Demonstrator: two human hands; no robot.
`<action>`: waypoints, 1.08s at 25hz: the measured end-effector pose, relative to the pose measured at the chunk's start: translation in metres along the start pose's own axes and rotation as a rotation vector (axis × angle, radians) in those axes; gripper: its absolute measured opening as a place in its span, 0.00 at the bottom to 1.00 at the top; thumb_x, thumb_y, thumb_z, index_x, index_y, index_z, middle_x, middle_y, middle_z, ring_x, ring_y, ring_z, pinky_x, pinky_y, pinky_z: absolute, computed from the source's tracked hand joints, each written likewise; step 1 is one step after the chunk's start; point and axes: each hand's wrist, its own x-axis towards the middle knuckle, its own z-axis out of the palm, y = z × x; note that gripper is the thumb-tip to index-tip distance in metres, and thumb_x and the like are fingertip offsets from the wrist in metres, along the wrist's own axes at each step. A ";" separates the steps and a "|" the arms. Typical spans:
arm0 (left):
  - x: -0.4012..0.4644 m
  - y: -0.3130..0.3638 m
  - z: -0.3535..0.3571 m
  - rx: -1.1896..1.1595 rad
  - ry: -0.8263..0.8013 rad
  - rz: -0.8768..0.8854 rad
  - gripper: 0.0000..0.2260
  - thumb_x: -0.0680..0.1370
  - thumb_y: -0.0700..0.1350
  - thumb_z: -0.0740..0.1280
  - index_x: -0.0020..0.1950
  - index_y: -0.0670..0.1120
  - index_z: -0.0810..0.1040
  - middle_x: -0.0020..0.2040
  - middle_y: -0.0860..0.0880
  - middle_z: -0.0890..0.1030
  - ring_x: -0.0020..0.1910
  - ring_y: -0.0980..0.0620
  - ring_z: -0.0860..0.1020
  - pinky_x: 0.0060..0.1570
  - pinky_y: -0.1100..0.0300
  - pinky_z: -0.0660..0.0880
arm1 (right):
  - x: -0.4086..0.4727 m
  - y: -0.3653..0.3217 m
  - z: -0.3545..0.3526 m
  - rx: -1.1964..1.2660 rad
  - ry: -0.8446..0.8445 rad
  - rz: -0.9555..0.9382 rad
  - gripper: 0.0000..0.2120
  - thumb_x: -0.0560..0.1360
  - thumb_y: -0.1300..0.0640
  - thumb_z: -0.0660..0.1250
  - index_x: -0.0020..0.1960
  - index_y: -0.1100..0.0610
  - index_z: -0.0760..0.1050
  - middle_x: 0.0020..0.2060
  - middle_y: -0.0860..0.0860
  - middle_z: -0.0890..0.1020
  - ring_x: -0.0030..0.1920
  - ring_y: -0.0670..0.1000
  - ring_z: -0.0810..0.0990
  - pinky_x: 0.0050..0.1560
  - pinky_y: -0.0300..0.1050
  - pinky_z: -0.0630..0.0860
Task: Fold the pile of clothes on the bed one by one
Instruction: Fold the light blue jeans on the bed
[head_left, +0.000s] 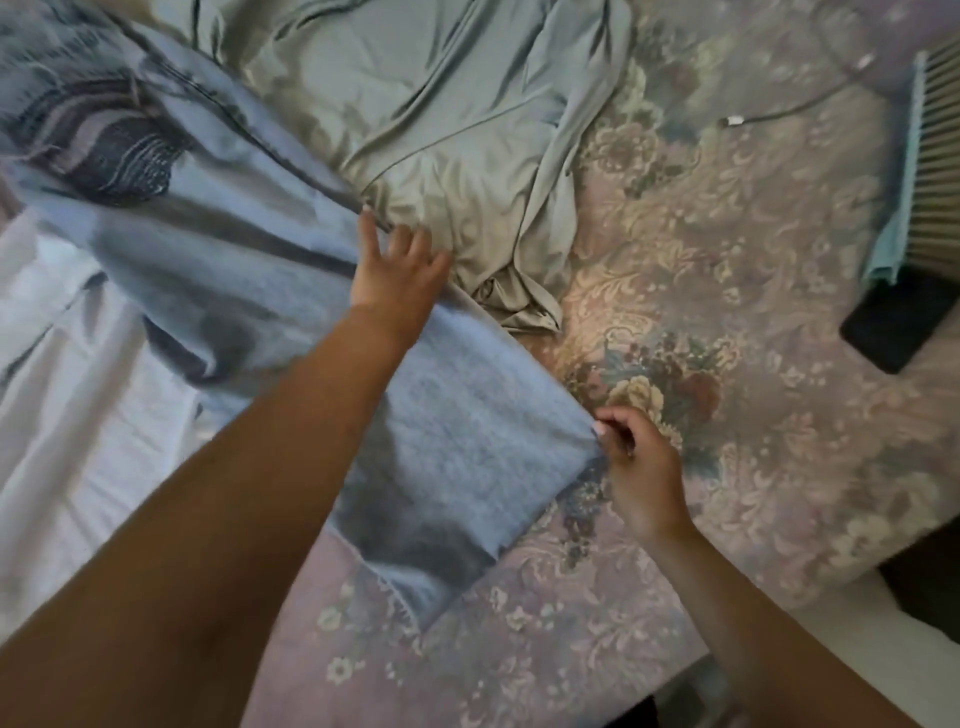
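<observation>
Blue garment (249, 270) lies spread across the left half of the bed, its near end reaching toward the foot, partly blurred. The left hand (397, 267) rests flat on it near its far edge, arm stretched forward, fingers straight and fanned apart, gripping nothing. The right hand (631, 457) sits nearer and to the right, wrist bent inward, thumb and curled fingers pinching the garment's right corner. The two hands are well apart. Beyond the left hand a grey-green garment (441, 119) lies crumpled, touching the blue one's edge. A white cloth (78, 389) lies at the left, partly under the blue one. All rest on a floral bedspread (753, 338). A cable (779, 111) lies at the far right, and a dark phone (893, 327) near the right edge.
</observation>
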 end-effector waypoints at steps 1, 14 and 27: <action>-0.014 0.012 0.006 -0.043 0.060 -0.061 0.33 0.74 0.42 0.66 0.75 0.46 0.53 0.73 0.40 0.59 0.74 0.41 0.57 0.72 0.36 0.48 | 0.003 0.003 0.001 -0.024 -0.008 -0.007 0.08 0.78 0.62 0.63 0.55 0.61 0.77 0.46 0.51 0.79 0.46 0.49 0.77 0.41 0.29 0.68; -0.235 0.167 0.144 -0.452 0.313 -0.128 0.20 0.79 0.45 0.57 0.70 0.40 0.67 0.65 0.35 0.73 0.68 0.37 0.67 0.65 0.37 0.63 | 0.038 -0.043 -0.003 -0.120 -0.552 0.184 0.13 0.72 0.53 0.72 0.52 0.58 0.78 0.45 0.51 0.82 0.41 0.46 0.79 0.45 0.42 0.76; -0.285 0.149 0.093 -0.614 0.246 -0.398 0.12 0.81 0.35 0.48 0.53 0.39 0.71 0.48 0.35 0.83 0.46 0.37 0.82 0.43 0.44 0.79 | -0.041 -0.029 -0.003 0.123 -0.691 0.328 0.13 0.75 0.55 0.69 0.57 0.58 0.76 0.47 0.52 0.83 0.45 0.51 0.82 0.38 0.39 0.80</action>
